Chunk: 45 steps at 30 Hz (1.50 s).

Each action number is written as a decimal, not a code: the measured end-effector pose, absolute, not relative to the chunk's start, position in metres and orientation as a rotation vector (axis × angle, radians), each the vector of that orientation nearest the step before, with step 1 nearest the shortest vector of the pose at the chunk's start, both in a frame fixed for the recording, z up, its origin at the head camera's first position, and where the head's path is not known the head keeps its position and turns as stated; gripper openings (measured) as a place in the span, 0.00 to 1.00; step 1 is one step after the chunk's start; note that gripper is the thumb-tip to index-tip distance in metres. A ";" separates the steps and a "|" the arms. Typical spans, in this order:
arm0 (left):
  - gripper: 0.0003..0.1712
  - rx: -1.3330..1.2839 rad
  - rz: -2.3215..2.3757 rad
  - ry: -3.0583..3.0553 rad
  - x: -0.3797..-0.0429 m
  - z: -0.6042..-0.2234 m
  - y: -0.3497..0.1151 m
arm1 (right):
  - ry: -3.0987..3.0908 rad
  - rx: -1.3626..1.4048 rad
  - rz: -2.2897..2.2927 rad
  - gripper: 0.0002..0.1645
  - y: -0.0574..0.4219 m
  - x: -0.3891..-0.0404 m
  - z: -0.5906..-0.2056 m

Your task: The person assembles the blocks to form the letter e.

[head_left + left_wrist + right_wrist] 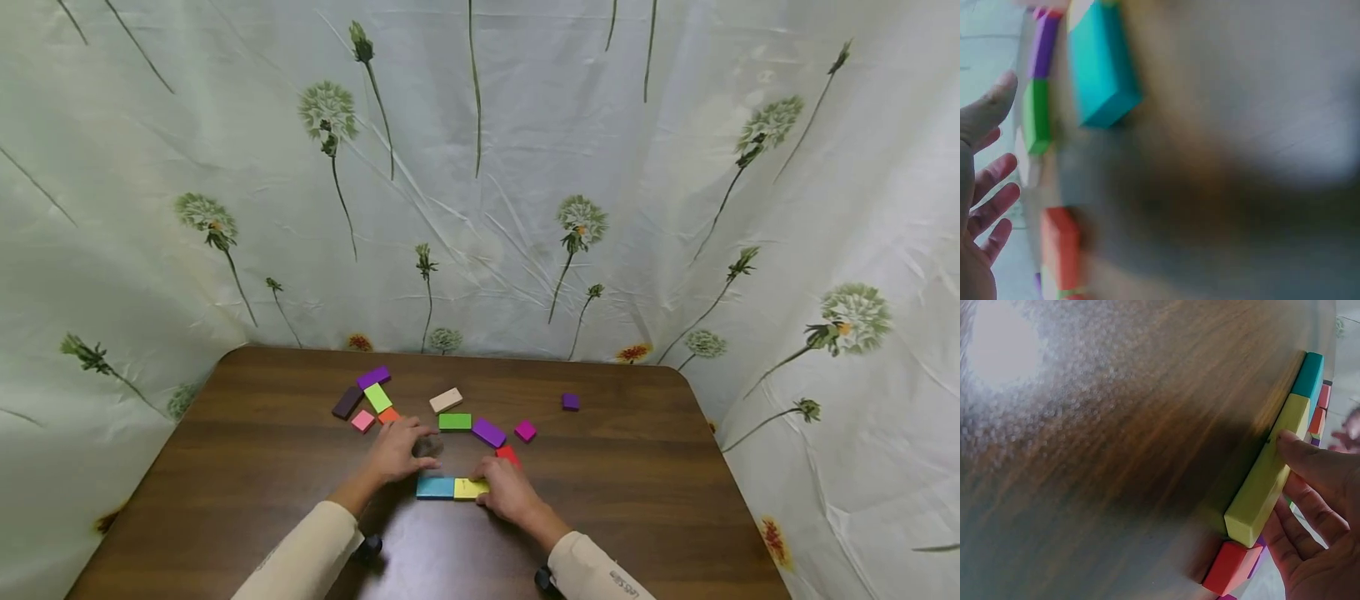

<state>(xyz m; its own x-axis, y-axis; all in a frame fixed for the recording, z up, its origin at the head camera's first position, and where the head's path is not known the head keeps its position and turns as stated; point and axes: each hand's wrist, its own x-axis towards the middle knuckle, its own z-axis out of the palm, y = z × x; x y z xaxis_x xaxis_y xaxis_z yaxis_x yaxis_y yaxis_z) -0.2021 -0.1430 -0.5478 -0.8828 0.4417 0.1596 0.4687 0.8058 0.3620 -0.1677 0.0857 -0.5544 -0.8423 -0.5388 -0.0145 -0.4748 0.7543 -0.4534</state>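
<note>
My right hand point(508, 492) pinches a yellow block point(1266, 475) between thumb and fingers, low on the table. A blue block point(435, 488) lies end to end with it, on its left. The left hand point(401, 450) hovers over the table with fingers spread and holds nothing; the left wrist view shows its fingers point(997, 206) apart from every block. Just beyond it lies an orange block point(389, 415), partly hidden by the hand in the head view. Close behind the right hand is a red block point(507, 455), partly covered.
Farther back, a green block point(454, 422), a purple block point(489, 432) and a beige block point(446, 400) lie on the brown table point(637, 500). Lime point(378, 397), dark point(347, 402) and pink blocks point(363, 421) sit at left. Magenta point(525, 431) and dark purple blocks point(571, 402) sit at right.
</note>
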 end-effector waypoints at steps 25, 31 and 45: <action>0.35 -1.178 0.085 -3.081 -0.278 -0.530 -0.156 | 2.861 -0.898 -0.596 0.16 0.060 -0.151 -0.550; 0.32 -1.122 0.091 -3.041 -0.280 -0.532 -0.163 | 2.851 -0.905 -0.588 0.16 0.061 -0.155 -0.550; 0.36 -1.211 -0.172 -2.922 -0.253 -0.528 -0.165 | 2.873 -0.856 -0.561 0.16 0.084 -0.165 -0.555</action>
